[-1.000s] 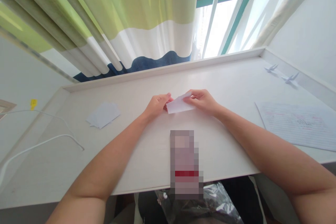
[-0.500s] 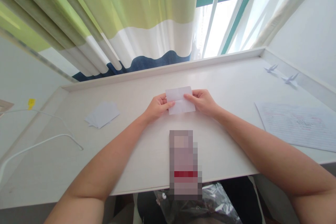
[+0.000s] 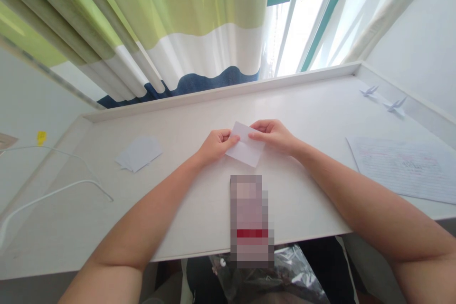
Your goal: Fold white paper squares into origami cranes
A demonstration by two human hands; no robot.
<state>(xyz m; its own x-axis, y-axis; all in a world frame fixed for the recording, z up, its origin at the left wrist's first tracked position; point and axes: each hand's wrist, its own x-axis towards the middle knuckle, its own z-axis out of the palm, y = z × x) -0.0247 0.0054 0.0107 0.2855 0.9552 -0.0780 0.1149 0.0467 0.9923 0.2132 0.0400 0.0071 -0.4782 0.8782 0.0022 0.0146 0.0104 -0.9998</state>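
The paper (image 3: 247,153) sits rotated against the earlier frame. Left to right, I note loose sheets (image 3: 140,154); left hand (image 3: 213,145) pinching one side; paper between hands over the desk (image 3: 199,213); right hand (image 3: 277,136) pinching opposite. I judge it light, creasable; edges suit holding.

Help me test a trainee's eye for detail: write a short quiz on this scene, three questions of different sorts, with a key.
1. True or false: the left hand and the right hand both hold the small white four-cornered paper sheet.

2. What sits by the far right corner of the long white desk?
A) Two folded white paper shapes
B) A yellow tag
C) A bent white cable

3. Fill in: the loose overlapping pile of white paper pieces lies to the ____ of the left hand.

Key: 1 true; 2 A; 3 left.
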